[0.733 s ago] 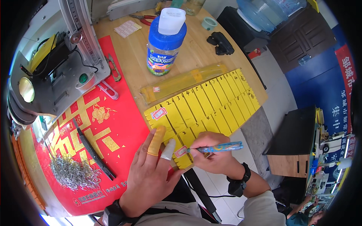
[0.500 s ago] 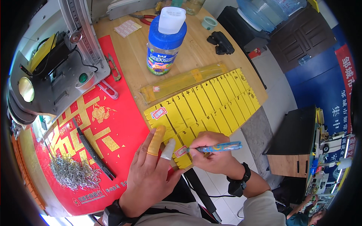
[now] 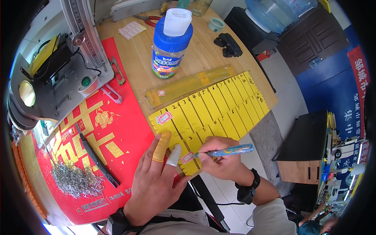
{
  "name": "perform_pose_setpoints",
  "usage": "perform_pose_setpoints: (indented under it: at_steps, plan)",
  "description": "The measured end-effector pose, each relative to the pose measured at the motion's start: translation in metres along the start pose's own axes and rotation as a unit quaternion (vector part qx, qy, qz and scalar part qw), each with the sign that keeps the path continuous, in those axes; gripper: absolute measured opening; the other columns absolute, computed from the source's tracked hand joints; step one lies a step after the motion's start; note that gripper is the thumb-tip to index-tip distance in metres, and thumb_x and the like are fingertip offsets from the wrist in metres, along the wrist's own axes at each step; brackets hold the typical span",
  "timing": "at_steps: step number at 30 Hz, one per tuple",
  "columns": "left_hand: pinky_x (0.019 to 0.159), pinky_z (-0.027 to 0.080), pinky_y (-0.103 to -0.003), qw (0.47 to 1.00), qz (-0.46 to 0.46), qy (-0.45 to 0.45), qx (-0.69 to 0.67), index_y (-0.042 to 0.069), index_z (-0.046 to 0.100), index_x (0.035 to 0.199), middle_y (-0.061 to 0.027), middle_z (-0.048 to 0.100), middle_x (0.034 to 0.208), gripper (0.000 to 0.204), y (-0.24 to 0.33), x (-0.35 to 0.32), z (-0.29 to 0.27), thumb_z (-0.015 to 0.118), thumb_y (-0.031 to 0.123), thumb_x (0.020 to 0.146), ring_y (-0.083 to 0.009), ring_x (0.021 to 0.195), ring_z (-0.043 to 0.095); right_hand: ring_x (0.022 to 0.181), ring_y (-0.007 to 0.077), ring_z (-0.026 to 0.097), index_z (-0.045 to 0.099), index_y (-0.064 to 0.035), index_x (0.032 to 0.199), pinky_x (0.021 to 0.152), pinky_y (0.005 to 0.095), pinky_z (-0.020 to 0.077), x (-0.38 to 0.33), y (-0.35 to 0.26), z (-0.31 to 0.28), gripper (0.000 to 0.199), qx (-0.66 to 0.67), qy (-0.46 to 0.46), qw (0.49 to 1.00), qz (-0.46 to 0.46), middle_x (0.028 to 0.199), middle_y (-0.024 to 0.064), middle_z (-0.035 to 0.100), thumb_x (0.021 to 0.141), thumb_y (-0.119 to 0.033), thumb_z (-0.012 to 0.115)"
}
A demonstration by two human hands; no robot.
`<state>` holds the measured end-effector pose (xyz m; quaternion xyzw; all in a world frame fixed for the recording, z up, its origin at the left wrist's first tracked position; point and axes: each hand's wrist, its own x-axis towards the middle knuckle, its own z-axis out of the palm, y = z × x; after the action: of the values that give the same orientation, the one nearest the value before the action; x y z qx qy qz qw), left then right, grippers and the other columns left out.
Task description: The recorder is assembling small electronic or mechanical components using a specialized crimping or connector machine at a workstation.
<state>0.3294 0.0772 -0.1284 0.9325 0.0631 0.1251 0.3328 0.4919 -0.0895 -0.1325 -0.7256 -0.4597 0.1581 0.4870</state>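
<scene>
Nothing much has moved since the earlier frames: both hands sit where they were, and the pen tip rests at the same spot; the yellow sheet (image 3: 207,111) lies flat on the table (image 3: 135,55), its near corner just over the table's front edge. Cut into many narrow numbered strips, it looks like thin card or film; light, limp and easily creased, so it is best pinned flat with fingertips rather than pinched, and lifted only by an uncut margin. The left hand (image 3: 154,184) lies spread on the sheet's near-left corner, fingers wide and flat, two of them wearing rubber fingertip covers. The right hand (image 3: 221,162), just right of the left at the sheet's near edge, has its fingers closed around a blue pen (image 3: 227,150), tip beside a small red-bordered label (image 3: 187,157). Behind the sheet lies a clear sleeve (image 3: 188,84) of yellow strips; further back a blue-capped bottle (image 3: 171,43). Left of the sheet spreads a red mat (image 3: 117,141), bearing a heap of wire clips (image 3: 76,180) and a black tool (image 3: 96,154).
</scene>
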Motion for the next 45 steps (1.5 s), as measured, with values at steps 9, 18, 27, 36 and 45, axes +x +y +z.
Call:
perform_pose_setpoints:
  at_steps: [9, 18, 27, 36, 45]
  plan:
    - [0.109, 0.047, -0.054, 1.0, 0.0, -0.005, 0.001, -0.001, 0.057, 0.14, -0.0293, 0.036, 0.16, 0.076, 0.0, 0.0, -0.001, 0.092, 0.022, 0.076, -0.051, 0.14, 0.047, 0.065, 0.0287, 0.064, 0.064, -0.008, 0.094, 0.058, 0.0359, 0.0492, -0.001, 0.001, 0.001, 0.02, -0.021, 0.015, 1.0, -0.015, 0.078, 0.0097, 0.064, 0.081, -0.002, 0.078]
    - [0.109, 0.047, -0.054, 1.0, 0.018, 0.017, -0.002, -0.003, 0.059, 0.138, -0.0294, 0.038, 0.159, 0.075, 0.0, -0.001, -0.001, 0.091, 0.022, 0.076, -0.0505, 0.14, 0.047, 0.069, 0.0202, 0.064, 0.064, -0.0066, 0.096, 0.062, 0.032, 0.0489, -0.005, -0.001, -0.004, 0.016, -0.003, -0.006, 1.0, 0.015, 0.082, 0.0063, 0.064, 0.085, -0.004, 0.077]
    - [0.114, 0.044, -0.052, 0.999, 0.029, 0.009, 0.02, -0.007, 0.062, 0.134, -0.0275, 0.039, 0.16, 0.068, 0.001, -0.004, -0.006, 0.089, 0.025, 0.08, -0.0484, 0.144, 0.044, 0.09, 0.0194, 0.071, 0.068, -0.003, 0.117, 0.076, 0.0297, 0.0531, 0.051, -0.004, -0.052, 0.018, -0.052, 0.163, 0.985, 0.024, 0.105, 0.0128, 0.072, 0.103, -0.013, 0.068]
    - [0.112, 0.045, -0.054, 0.998, 0.063, 0.029, 0.014, -0.009, 0.068, 0.121, -0.0311, 0.045, 0.152, 0.054, 0.002, -0.008, -0.007, 0.083, 0.029, 0.086, -0.0501, 0.139, 0.048, 0.102, 0.0392, 0.068, 0.065, -0.0062, 0.124, 0.087, 0.0458, 0.0538, 0.094, 0.039, -0.066, 0.03, -0.289, 0.084, 0.952, -0.058, 0.108, 0.0203, 0.07, 0.097, -0.017, 0.072]
    - [0.112, 0.044, -0.056, 0.997, 0.057, 0.048, 0.032, -0.008, 0.069, 0.121, -0.0291, 0.044, 0.153, 0.055, 0.005, -0.011, -0.008, 0.085, 0.031, 0.084, -0.0484, 0.139, 0.046, 0.102, 0.0401, 0.067, 0.064, -0.0104, 0.126, 0.087, 0.0473, 0.0544, 0.108, 0.021, -0.079, 0.037, -0.385, -0.053, 0.92, -0.041, 0.11, 0.0189, 0.069, 0.092, -0.019, 0.078]
